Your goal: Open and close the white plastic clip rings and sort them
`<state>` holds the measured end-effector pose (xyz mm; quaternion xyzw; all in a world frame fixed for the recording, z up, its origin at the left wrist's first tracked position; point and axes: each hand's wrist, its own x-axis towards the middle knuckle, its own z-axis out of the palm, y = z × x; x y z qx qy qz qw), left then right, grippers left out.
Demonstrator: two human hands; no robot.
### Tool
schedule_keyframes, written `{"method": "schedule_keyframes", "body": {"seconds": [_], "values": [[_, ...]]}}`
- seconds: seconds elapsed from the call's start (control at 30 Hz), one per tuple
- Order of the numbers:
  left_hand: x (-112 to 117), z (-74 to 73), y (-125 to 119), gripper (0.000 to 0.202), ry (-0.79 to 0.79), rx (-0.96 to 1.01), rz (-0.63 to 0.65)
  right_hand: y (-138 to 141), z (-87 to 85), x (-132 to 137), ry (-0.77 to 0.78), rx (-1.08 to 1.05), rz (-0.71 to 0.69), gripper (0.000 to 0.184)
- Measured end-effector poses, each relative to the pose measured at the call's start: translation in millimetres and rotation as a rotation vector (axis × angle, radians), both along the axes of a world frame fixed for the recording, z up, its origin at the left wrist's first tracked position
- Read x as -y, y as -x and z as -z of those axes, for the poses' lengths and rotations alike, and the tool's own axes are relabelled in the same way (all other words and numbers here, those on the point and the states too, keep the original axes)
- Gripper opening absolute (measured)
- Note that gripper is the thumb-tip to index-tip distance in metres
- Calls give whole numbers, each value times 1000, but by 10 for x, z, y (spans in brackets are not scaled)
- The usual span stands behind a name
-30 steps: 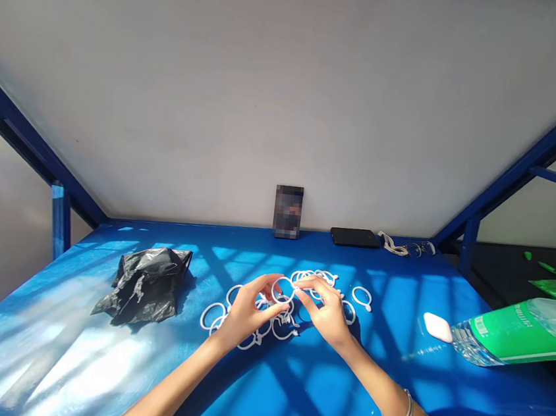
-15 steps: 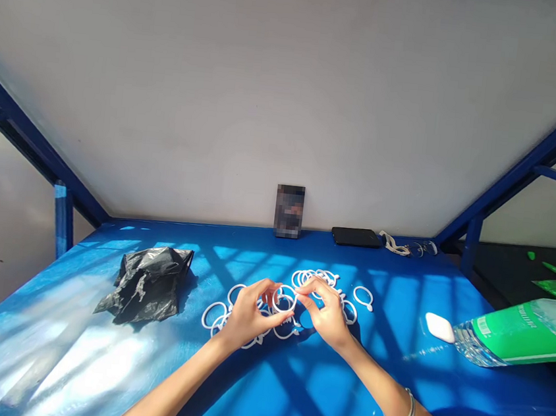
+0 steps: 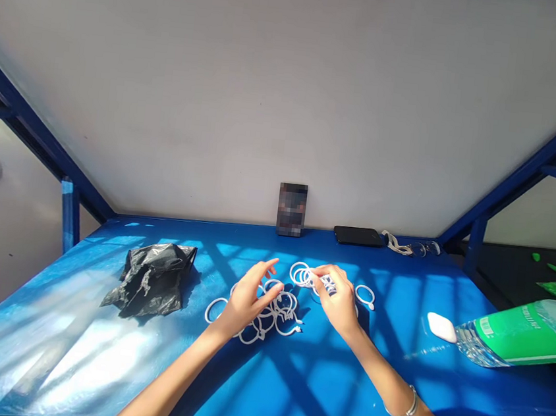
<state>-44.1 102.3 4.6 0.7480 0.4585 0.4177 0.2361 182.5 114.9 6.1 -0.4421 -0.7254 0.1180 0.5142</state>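
Note:
Two loose groups of white plastic curtain rings lie on the blue tabletop. Over the left group [image 3: 286, 328] is my left hand [image 3: 247, 299], with thumb and fingers spread apart and nothing gripped between them. My right hand [image 3: 335, 300] is at the right group, its thumb and index finger pinched at a white curtain ring [image 3: 300, 264]. The palm and fingers partly cover the rings beneath it. One single ring [image 3: 364, 296] lies apart, just right of that hand.
A crumpled black plastic bag [image 3: 151, 281] sits on the left of the blue table [image 3: 337, 399]. At the back are a pixelated upright object [image 3: 292, 209], a black phone [image 3: 358, 236] and glasses [image 3: 417, 249]. On the right lie a white case [image 3: 441, 327] and a green-labelled bottle [image 3: 518, 332].
My hands have moved apart. The left has let go of the ring held between both hands, now among the left group, and opened; the right has shifted to the right group.

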Motion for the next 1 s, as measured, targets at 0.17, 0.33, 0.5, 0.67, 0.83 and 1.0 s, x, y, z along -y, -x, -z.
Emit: {"method": "schedule_keyframes", "body": {"seconds": [0.17,0.33,0.5,0.67,0.83,1.0], "values": [[-150,102,150,23,-84,-170,-44,-256,28,-196,97,140,168,32],[-155,119,206,29,-15,-513,70,-351,71,-263,127,286,215,29],[-152,124,242,29,47,-643,92,-395,67,-263,168,373,249,27],[-177,152,253,13,-5,-649,119,-436,94,-280,114,399,267,25],[-168,21,271,14,-7,-612,147,-430,127,-294,39,359,238,28],[-160,-111,308,22,-61,-461,155,-402,109,-300,57,331,200,28]]}}
